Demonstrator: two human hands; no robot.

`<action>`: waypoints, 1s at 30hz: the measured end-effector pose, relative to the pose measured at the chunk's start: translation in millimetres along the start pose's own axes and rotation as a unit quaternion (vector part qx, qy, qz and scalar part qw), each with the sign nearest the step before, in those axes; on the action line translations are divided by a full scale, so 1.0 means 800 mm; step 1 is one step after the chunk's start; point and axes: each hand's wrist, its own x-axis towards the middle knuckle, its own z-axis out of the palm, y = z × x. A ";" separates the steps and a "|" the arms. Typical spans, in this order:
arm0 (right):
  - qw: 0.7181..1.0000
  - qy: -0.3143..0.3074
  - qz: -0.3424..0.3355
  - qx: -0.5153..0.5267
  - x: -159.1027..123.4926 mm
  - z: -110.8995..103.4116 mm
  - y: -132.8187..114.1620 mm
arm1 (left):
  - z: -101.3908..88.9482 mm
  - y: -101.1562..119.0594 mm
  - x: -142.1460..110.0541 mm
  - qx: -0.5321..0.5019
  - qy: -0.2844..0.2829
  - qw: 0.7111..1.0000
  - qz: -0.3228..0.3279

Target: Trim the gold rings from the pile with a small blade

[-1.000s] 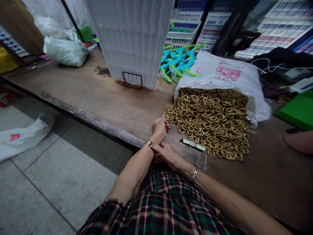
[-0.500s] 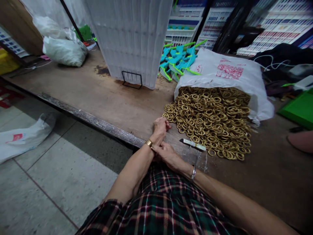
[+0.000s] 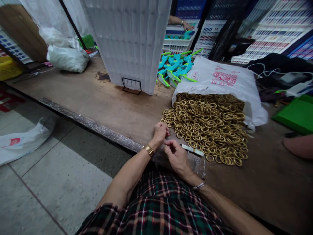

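Observation:
My left hand (image 3: 160, 132), with a gold watch (image 3: 148, 150) on its wrist, rests at the near end of the ring pile with its fingers curled closed; whatever they hold is hidden. Just nearer to me, my right hand (image 3: 178, 158) has its thumb and forefinger drawn together, and I cannot make out anything between them. A clear plastic bag (image 3: 197, 165) lies partly under the right hand. Close beyond that hand is a pale cutter knife (image 3: 192, 150). Gold-coloured rings (image 3: 210, 130) spill in a heap out of a white sack (image 3: 223, 76).
A tall translucent panel stack (image 3: 129, 42) stands on the brown table (image 3: 97, 98) by a black wire stand (image 3: 131, 86). Turquoise and green plastic pieces (image 3: 174, 67) lie behind the rings. Another person's hand (image 3: 187, 26) reaches into a crate. A green tray (image 3: 294, 114) sits at right.
My right hand has moved off the left wrist, where it touched the watch, and now sits lower right of the left hand. Another person's hand has appeared at the back crates.

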 end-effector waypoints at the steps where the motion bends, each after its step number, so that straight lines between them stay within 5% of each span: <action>1: 0.999 -0.003 -0.042 -0.020 -0.002 -0.003 -0.002 | 0.001 0.001 -0.002 0.019 -0.004 1.000 0.015; 7: 0.983 -0.080 -0.154 -0.058 -0.009 -0.001 -0.015 | 0.009 0.011 -0.008 0.117 -0.012 0.984 0.135; 11: 0.979 -0.075 -0.168 -0.089 -0.007 0.002 -0.014 | 0.010 0.017 -0.007 0.267 -0.021 0.933 0.240; 20: 0.980 -0.060 -0.147 -0.117 -0.001 -0.001 -0.021 | 0.018 0.036 -0.012 0.396 -0.043 0.882 0.250; 27: 0.925 -0.039 -0.244 -0.289 0.000 -0.005 -0.028 | 0.022 0.034 -0.009 0.505 -0.023 0.814 0.285; 30: 0.914 -0.025 -0.243 -0.323 0.002 -0.001 -0.028 | 0.023 0.036 -0.003 0.501 -0.013 0.817 0.287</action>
